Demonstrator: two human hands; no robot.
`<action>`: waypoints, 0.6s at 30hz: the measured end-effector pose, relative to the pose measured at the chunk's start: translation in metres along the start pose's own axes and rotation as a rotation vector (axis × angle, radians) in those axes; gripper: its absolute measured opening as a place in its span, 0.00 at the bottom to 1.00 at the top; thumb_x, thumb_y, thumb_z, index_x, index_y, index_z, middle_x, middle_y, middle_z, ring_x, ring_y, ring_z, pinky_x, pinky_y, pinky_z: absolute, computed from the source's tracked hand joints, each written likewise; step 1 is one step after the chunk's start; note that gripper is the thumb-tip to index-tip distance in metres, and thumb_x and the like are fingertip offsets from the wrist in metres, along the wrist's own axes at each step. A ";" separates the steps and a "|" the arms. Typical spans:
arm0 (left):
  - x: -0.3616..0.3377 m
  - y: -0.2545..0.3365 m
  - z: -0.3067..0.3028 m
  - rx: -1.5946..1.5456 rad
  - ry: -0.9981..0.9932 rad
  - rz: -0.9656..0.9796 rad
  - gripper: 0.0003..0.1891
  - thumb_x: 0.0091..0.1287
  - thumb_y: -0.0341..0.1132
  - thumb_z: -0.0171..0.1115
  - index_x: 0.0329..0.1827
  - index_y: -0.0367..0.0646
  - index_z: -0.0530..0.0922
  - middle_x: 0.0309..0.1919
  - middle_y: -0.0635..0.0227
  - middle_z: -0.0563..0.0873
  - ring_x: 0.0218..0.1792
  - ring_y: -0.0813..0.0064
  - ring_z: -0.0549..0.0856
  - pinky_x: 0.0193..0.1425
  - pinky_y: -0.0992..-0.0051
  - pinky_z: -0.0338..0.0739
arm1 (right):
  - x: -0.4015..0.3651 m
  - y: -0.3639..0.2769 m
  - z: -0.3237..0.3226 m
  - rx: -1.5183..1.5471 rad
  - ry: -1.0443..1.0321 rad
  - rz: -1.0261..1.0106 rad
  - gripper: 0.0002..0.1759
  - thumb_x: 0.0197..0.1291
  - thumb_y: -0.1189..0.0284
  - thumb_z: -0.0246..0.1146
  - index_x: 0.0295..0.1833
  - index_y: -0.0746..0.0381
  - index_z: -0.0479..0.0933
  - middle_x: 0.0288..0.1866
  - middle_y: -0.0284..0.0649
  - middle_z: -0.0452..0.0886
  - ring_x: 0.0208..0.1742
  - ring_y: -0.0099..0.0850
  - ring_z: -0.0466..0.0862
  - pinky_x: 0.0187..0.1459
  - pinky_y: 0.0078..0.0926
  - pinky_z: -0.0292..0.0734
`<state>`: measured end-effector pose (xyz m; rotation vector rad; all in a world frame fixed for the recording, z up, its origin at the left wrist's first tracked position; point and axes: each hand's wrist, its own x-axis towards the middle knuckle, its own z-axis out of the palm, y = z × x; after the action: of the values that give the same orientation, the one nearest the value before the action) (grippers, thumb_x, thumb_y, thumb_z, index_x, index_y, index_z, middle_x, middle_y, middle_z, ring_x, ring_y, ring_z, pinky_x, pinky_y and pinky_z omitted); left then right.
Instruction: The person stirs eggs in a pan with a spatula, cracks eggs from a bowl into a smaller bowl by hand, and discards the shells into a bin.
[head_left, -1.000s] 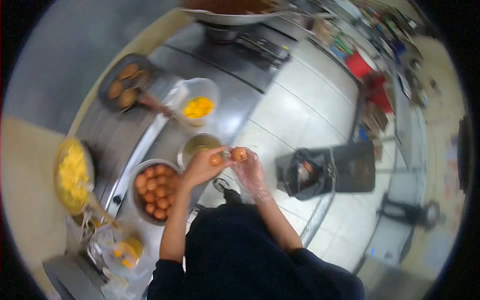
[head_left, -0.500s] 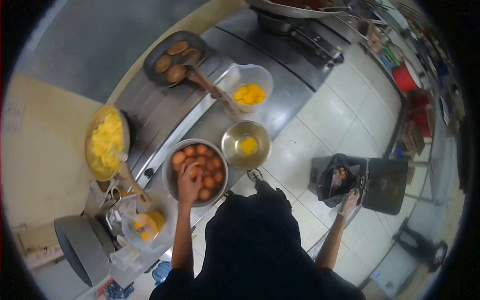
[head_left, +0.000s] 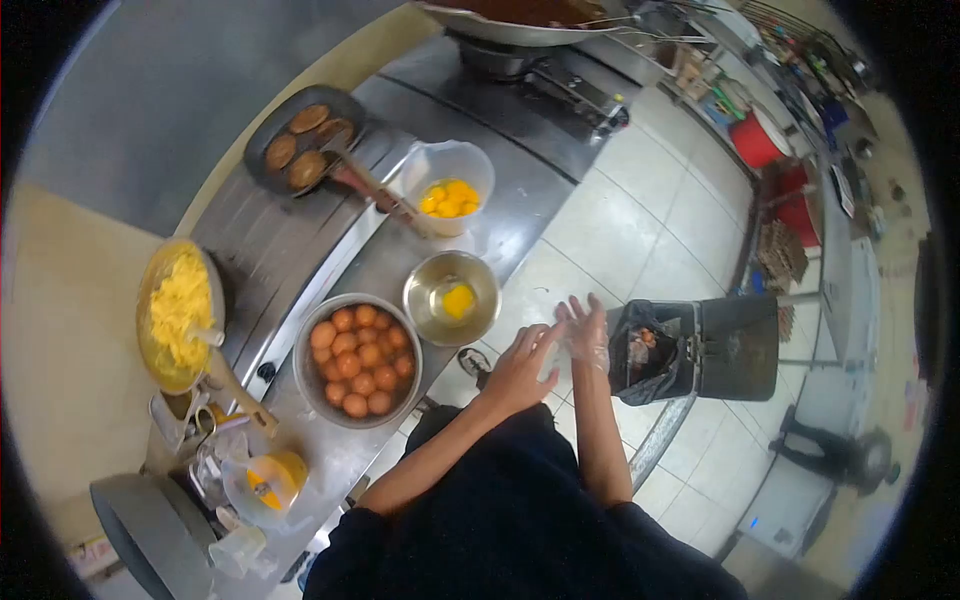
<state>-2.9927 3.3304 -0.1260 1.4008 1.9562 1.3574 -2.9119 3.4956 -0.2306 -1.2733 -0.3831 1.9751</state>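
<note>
My left hand (head_left: pixel 522 368), bare, reaches across in front of my body with its fingers stretched out and its thumb apart; nothing shows in it. Right beside its fingertips, my right hand (head_left: pixel 586 335) is raised in a clear plastic glove, fingers spread. To the left of both hands, a steel bowl (head_left: pixel 418 268) with raw egg (head_left: pixel 458 301) in it stands on the counter. Close to that is a metal pot (head_left: pixel 300 365) full of brown eggs (head_left: pixel 366 354). Farther back, a translucent plastic container (head_left: pixel 478 170) holds several yolks (head_left: pixel 450 198).
A lidded bin (head_left: pixel 740 350) with a black bag (head_left: pixel 645 385) stands on the floor at right. Along the counter (head_left: pixel 335 475) are a pan of patties (head_left: pixel 262 178), a pan of yellow food (head_left: pixel 180 315) and a jug with orange liquid (head_left: pixel 285 475). A wide wok (head_left: pixel 520 30) sits behind.
My left hand has left the egg pot and come right, in front of me. My right hand has moved from the bin's edge to meet it. The view has shifted slightly.
</note>
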 end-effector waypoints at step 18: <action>0.114 -0.001 0.183 -0.247 -0.356 -0.054 0.05 0.59 0.27 0.69 0.37 0.38 0.86 0.30 0.57 0.84 0.31 0.65 0.87 0.36 0.71 0.82 | -0.152 -0.085 -0.139 -0.516 0.544 -0.774 0.20 0.58 0.78 0.71 0.55 0.67 0.74 0.46 0.41 0.80 0.48 0.29 0.82 0.50 0.24 0.80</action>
<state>-2.9066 3.5185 -0.1870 1.3517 1.5312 1.1834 -2.7190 3.4245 -0.1440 -1.5871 -0.9702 0.8613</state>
